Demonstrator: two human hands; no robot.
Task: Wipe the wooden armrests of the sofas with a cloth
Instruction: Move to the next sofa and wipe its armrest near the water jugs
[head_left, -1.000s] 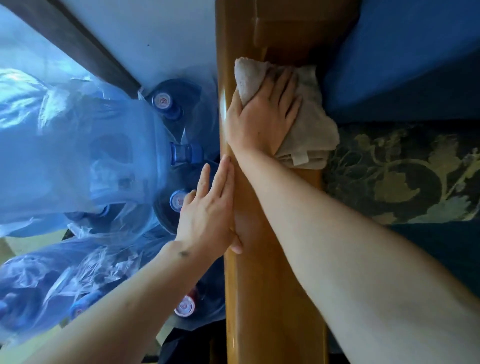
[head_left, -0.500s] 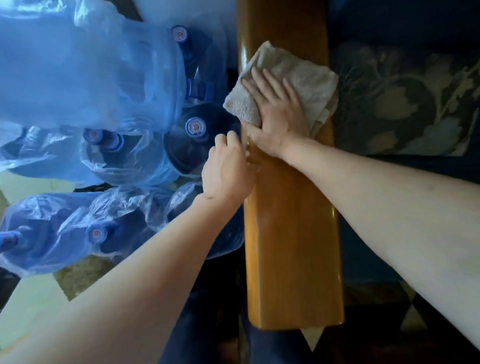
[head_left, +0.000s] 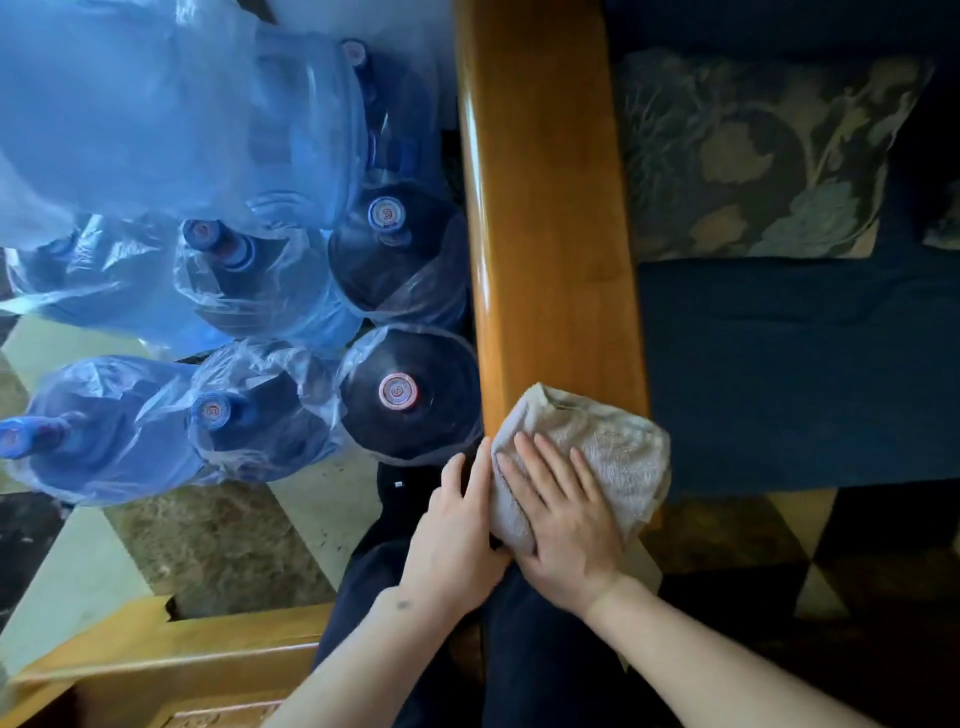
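right hand flat, fingers spread, pressing cloth on armrest near end | left hand fingers open, against cloth's left edge | bottles left

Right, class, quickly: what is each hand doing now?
Left hand: open, fingers flat beside the cloth, holding nothing.
Right hand: open, palm pressing the cloth onto the armrest.

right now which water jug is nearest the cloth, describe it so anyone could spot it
Start at the long wooden armrest and follow it down to the beige cloth. Just left of that end stands a dark water jug in clear plastic wrap. Unlike its blue-capped neighbours, its cap is red and white.
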